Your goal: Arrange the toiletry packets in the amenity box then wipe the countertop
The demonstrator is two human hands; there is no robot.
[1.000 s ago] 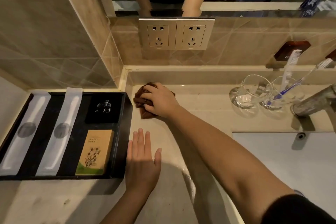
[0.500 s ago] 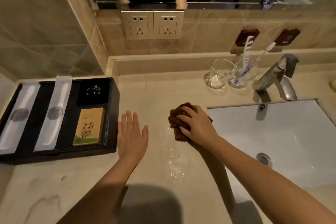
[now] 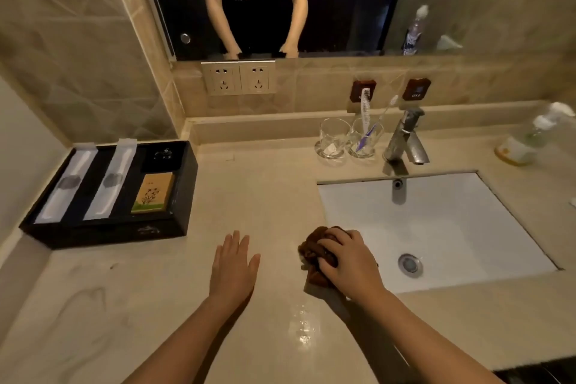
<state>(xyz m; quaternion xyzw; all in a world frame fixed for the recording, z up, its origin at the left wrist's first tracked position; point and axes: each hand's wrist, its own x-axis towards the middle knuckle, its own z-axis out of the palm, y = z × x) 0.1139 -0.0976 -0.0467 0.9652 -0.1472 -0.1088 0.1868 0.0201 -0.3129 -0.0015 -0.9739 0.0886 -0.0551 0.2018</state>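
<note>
The black amenity box (image 3: 103,232) stands at the left on the beige countertop (image 3: 255,190). Inside lie two long white packets (image 3: 67,184) (image 3: 111,181), a small black packet (image 3: 162,155) and a tan packet with a flower print (image 3: 152,193). My right hand (image 3: 349,262) presses a crumpled brown cloth (image 3: 313,251) onto the counter at the sink's left front corner. My left hand (image 3: 233,265) lies flat on the counter with fingers spread, holding nothing, just left of the cloth.
A white sink (image 3: 436,227) with a chrome tap (image 3: 405,140) fills the right side. Two glasses (image 3: 333,139) stand behind it, one with a comb and toothbrush. A soap bottle (image 3: 523,143) lies at far right. A wet patch (image 3: 302,324) glistens near the front edge.
My right hand has dragged the cloth from the back corner beside the box across the counter toward the front, next to the sink. My left hand stays flat on the counter.
</note>
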